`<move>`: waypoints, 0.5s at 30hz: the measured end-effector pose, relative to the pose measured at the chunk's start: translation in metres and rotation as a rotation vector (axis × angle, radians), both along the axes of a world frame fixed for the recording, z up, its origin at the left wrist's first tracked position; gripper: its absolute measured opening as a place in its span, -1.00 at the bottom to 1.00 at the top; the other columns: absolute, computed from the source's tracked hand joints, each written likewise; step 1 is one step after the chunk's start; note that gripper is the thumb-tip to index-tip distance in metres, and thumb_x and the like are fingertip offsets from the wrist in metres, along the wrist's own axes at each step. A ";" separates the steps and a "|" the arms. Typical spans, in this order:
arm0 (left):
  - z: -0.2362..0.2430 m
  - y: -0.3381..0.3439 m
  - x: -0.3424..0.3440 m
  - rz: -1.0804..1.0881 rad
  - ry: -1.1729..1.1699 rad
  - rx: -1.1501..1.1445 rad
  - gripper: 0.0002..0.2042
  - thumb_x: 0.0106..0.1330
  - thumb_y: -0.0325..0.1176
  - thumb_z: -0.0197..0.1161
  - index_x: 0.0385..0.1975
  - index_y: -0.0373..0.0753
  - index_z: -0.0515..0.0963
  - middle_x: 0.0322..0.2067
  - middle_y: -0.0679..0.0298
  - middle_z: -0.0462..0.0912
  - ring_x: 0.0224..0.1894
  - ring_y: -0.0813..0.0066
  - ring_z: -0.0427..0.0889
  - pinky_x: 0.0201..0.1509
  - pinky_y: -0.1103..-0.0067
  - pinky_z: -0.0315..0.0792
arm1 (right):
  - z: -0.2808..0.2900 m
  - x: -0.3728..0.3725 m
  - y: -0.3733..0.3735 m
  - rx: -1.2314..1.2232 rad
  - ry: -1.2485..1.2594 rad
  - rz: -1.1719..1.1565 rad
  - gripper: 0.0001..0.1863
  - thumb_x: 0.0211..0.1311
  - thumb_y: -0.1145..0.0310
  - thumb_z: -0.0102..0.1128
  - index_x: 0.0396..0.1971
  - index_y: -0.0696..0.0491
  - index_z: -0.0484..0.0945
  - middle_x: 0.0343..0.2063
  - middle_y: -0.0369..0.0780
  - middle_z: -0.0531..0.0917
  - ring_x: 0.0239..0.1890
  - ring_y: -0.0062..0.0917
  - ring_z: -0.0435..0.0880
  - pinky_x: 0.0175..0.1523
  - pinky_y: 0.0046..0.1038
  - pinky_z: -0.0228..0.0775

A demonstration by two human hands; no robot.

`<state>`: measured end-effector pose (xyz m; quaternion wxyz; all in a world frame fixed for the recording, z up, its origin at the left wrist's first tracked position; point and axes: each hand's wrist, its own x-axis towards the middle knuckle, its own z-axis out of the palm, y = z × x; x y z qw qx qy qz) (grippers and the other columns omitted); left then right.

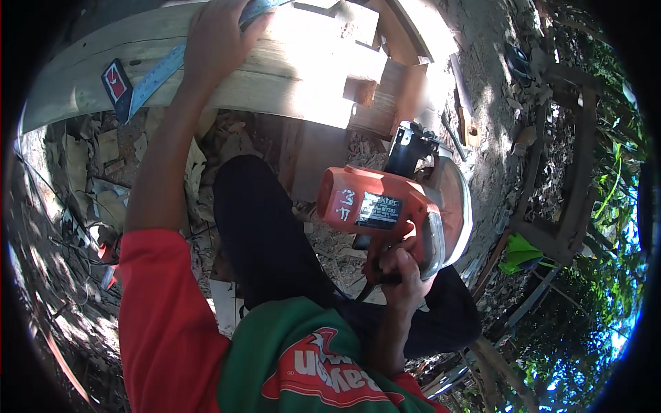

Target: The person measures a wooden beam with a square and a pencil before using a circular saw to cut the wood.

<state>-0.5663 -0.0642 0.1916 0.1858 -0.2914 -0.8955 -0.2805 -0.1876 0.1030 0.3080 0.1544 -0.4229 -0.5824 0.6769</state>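
My right hand (406, 275) is wrapped around the rear handle of a red circular saw (372, 203). The saw is held up in front of my knees, apart from the wood, its round guard (454, 206) facing right. My left hand (217, 45) rests over a long pale timber plank (76, 82), partly beyond the upper edge of the picture. Between its thumb and fingers runs a blue-grey metal strip (265, 8). Beside that wrist lies a try square (120, 89) with a dark and red stock, its marked blade angled across the plank. Whether strip and blade are one piece is hidden.
Notches cut in the plank's right end (361, 89) sit in glaring sunlight beside brown wood blocks (392, 103). A handsaw (465, 110) lies on the dirt at right. A wooden frame (585, 172) stands farther right, near a bright green leaf (520, 255). Wood chips litter the ground.
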 end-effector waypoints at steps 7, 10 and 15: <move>0.012 0.003 0.008 0.037 -0.053 -0.007 -0.62 0.18 -0.28 0.29 -0.03 -0.30 0.51 -0.10 0.05 0.59 0.05 0.04 0.48 0.23 0.21 0.26 | 0.000 -0.001 0.001 0.013 0.017 0.026 -0.79 0.09 0.53 0.26 -0.29 0.26 0.48 -0.62 -0.26 0.54 -0.62 -0.65 0.49 -0.47 -0.64 0.30; 0.011 0.004 0.008 0.037 -0.043 0.003 -0.63 0.19 -0.28 0.29 -0.03 -0.31 0.51 -0.11 0.06 0.59 0.05 0.04 0.48 0.23 0.21 0.26 | 0.002 -0.005 -0.001 0.030 0.036 0.029 -0.79 0.10 0.51 0.28 -0.30 0.25 0.48 -0.63 -0.27 0.53 -0.62 -0.65 0.48 -0.47 -0.64 0.28; 0.010 0.001 0.008 0.028 -0.043 0.009 -0.63 0.19 -0.27 0.28 -0.03 -0.31 0.52 -0.10 0.06 0.60 0.06 0.04 0.48 0.24 0.21 0.27 | 0.005 -0.009 -0.005 0.081 -0.058 0.043 -0.78 0.18 0.38 0.17 -0.35 0.24 0.43 -0.67 -0.23 0.47 -0.64 -0.58 0.42 -0.43 -0.53 0.31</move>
